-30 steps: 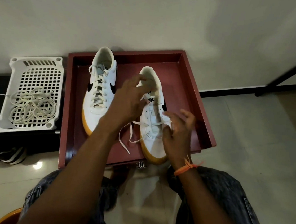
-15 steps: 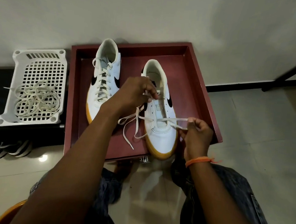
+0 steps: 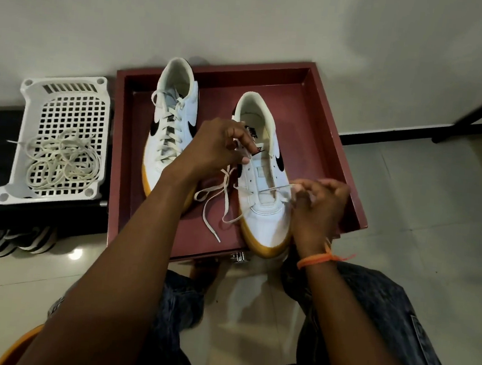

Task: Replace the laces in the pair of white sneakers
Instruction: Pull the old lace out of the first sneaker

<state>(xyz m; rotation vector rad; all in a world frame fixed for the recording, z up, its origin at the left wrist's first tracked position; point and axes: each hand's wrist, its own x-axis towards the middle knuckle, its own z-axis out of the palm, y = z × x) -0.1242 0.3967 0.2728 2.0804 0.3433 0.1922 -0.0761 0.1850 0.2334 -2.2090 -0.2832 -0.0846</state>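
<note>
Pinching a flat cream lace, the left hand hides part of the gum-soled white leather sneaker near the dark red wooden tray's front edge. The right hand pinches the lace's other end; its fingertips are blurred.

- sneakers: white, black swoosh, yellow-orange sole
- tray: dark red
- basket: white grid pattern
- wrist thread: orange
- laces: cream

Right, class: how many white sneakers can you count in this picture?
2. The laced sneaker stands at the left of the red tray; the sneaker being laced stands at its right, between the left hand and right hand. None seems hidden.
</note>
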